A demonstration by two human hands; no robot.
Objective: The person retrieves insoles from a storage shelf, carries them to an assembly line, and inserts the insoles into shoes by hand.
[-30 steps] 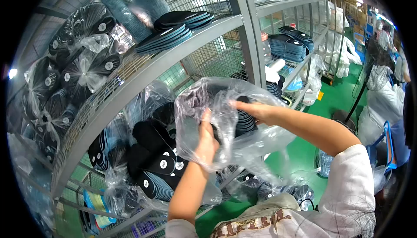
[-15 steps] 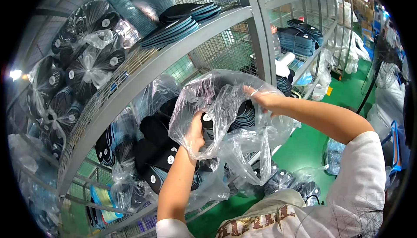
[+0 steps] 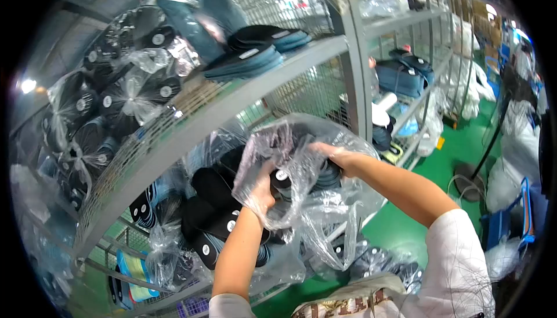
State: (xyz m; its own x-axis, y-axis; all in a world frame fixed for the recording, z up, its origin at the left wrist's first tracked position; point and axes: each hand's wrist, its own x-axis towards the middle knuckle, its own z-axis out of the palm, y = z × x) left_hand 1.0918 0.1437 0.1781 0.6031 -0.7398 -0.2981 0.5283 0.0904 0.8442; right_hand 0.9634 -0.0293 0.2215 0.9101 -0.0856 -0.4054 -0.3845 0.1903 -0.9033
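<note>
A clear plastic bag (image 3: pixel 325 210) hangs in front of me at the shelf's edge, its mouth spread around stacks of dark insoles (image 3: pixel 328 176) with bluish undersides. My left hand (image 3: pixel 262 193) reaches in at the bag's left side, closed against an insole stack (image 3: pixel 282 177) with a round white label. The film partly covers its fingers. My right hand (image 3: pixel 336 156) is at the bag's upper right, fingers bent onto the film over the insoles; motion blurs the fingertips. More black insoles (image 3: pixel 212 222) lie on the shelf left of the bag.
A grey metal shelf beam (image 3: pixel 232 94) crosses above my hands and meets an upright post (image 3: pixel 357 68). Loose insoles (image 3: pixel 246 62) lie on the upper shelf, beside bagged insoles (image 3: pixel 136 94). Filled bags (image 3: pixel 383 263) stand on the green floor (image 3: pixel 400 202) below.
My right hand has moved left and down, further over the insoles. The bag's upper edge sits lower in view. My left hand stays at the same insole stack as the view shifts slightly.
</note>
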